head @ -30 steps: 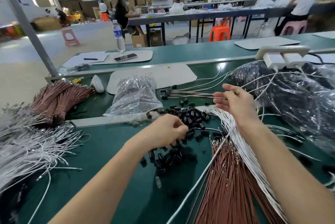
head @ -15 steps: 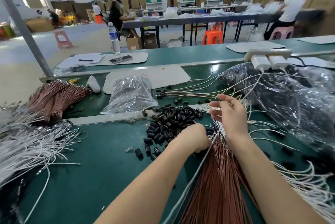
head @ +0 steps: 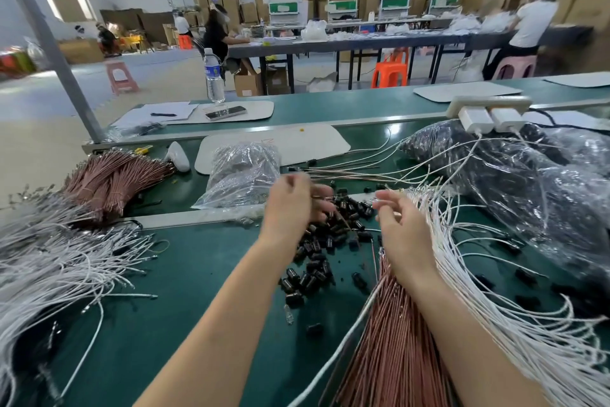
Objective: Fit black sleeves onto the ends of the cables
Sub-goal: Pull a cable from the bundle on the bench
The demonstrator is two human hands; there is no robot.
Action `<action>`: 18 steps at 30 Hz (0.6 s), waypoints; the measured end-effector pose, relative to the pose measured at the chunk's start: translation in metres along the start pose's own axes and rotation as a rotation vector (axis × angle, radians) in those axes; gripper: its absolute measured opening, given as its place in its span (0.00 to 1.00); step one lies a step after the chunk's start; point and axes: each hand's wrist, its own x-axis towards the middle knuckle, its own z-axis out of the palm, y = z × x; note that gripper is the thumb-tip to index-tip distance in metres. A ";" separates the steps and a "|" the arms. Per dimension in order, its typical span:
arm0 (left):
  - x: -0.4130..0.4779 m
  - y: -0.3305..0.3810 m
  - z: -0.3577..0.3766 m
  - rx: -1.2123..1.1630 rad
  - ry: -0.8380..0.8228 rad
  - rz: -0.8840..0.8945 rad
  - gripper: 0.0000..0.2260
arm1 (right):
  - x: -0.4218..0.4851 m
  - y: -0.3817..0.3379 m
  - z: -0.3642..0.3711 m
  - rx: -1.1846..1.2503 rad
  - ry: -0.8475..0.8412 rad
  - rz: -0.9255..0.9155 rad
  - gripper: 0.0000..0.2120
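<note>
Black sleeves lie loose in a heap on the green tabletop, right below and between your two hands. Your left hand is nearer: it hangs over the heap's far edge, back of the hand up, wrist raised. Its fingers are curled down toward the sleeves. They are motion-blurred, so you cannot tell if a sleeve or a cable end is pinched.

The copper cables run in a tight bundle, long axis from you out toward the heap. Their bare ends stop just under your right wrist. Your right hand sits above those ends, palm turned left toward the other hand. Its fingers are loosely curled, thumb close to forefinger; any grip on a cable is not readable. White cables fan out touching the right side of that hand.

Judgement: the next move brings a sleeve rightward to a cable end, bore in line with the cable axis. Several cables already sleeved lie crosswise beyond the heap.
</note>
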 end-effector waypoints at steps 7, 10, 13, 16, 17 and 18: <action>-0.011 -0.020 -0.095 -0.635 0.423 0.021 0.08 | -0.014 0.014 0.020 -0.563 -0.266 -0.112 0.16; -0.020 -0.052 -0.109 -0.644 0.464 -0.033 0.08 | -0.017 0.020 0.028 -0.744 -0.266 -0.160 0.18; -0.021 -0.066 -0.111 -0.658 0.447 -0.062 0.08 | -0.019 0.026 0.034 -0.836 -0.259 -0.218 0.19; -0.017 -0.068 -0.111 -0.665 0.431 -0.086 0.08 | -0.023 0.029 0.036 -0.896 -0.264 -0.291 0.20; -0.016 -0.068 -0.111 -0.670 0.430 -0.093 0.08 | -0.024 0.030 0.037 -0.906 -0.270 -0.309 0.20; -0.015 -0.068 -0.111 -0.676 0.432 -0.098 0.08 | -0.024 0.031 0.038 -0.913 -0.276 -0.320 0.20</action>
